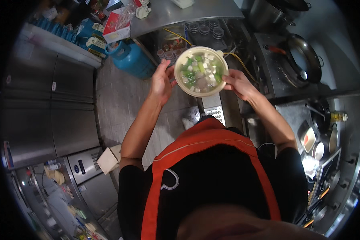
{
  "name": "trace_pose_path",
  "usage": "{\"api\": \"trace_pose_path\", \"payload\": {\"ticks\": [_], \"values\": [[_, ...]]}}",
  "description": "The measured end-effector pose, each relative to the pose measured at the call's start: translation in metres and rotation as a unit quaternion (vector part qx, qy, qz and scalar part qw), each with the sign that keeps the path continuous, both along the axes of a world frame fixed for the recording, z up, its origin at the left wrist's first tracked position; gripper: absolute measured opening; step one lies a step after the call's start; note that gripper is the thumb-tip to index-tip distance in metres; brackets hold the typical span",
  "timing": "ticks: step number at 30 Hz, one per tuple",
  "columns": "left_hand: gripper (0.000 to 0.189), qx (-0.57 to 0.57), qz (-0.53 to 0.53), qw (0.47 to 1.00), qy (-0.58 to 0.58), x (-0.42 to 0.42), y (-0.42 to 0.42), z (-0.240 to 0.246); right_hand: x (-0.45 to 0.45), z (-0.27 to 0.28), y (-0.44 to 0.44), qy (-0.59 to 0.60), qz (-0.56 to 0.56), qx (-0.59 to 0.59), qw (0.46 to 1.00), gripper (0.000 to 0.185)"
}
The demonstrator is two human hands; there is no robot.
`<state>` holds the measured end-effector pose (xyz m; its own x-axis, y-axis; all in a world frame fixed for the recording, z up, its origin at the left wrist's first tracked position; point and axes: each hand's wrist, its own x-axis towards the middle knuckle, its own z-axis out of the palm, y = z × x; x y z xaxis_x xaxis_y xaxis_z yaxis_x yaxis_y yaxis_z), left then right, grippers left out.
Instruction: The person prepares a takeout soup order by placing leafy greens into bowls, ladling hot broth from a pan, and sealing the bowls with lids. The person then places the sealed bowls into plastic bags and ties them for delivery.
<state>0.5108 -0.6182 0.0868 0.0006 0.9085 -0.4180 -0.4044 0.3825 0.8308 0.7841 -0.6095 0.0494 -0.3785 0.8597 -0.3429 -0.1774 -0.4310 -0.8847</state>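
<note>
A round cream-coloured bowl [180, 85] is held up in front of me, above the floor. In it are white tofu-like cubes [210, 57], green leafy vegetables [190, 77] and some greyish round pieces in liquid. I cannot tell whether a clear lid covers it. My right hand [238, 84] grips the right rim, thumb against the edge. On the opposite side my left hand [162, 82] supports the bowl; its thumb points up and its fingers are partly hidden at the bowl's side. A small tab sticks out at the bowl's upper right.
Beyond the bowl stands a steel table [195, 13] with stacked clear containers [204, 29] beneath it. A blue gas cylinder [132, 60] is on the floor, ahead left. Steel refrigerator doors [30, 120] line the left. A wok [304, 58] sits on the right-hand counter.
</note>
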Motion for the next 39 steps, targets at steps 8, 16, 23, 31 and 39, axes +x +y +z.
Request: {"api": "trace_pose_path", "payload": {"ticks": [8,16,23,31,39], "values": [[0.068,0.008,0.079,0.995,-0.063,-0.114,0.238,-0.024,-0.121,-0.026,0.275,-0.086,0.042,0.036,0.995,0.012],[0.069,-0.023,0.098,0.995,-0.016,-0.189,0.409,-0.081,-0.215,-0.081,0.435,-0.148,-0.015,0.042,0.988,0.016],[0.063,-0.064,0.079,0.994,0.035,-0.219,0.468,-0.122,-0.245,-0.130,0.491,-0.132,-0.044,0.029,0.990,0.014],[0.050,0.302,0.022,0.857,0.418,-0.183,0.467,-0.115,-0.192,-0.195,0.383,0.079,-0.055,0.067,0.993,0.016],[0.049,0.394,-0.481,0.756,0.206,0.060,0.208,-0.093,-0.027,-0.075,0.039,-0.310,-0.237,-0.019,0.921,0.012]]}}
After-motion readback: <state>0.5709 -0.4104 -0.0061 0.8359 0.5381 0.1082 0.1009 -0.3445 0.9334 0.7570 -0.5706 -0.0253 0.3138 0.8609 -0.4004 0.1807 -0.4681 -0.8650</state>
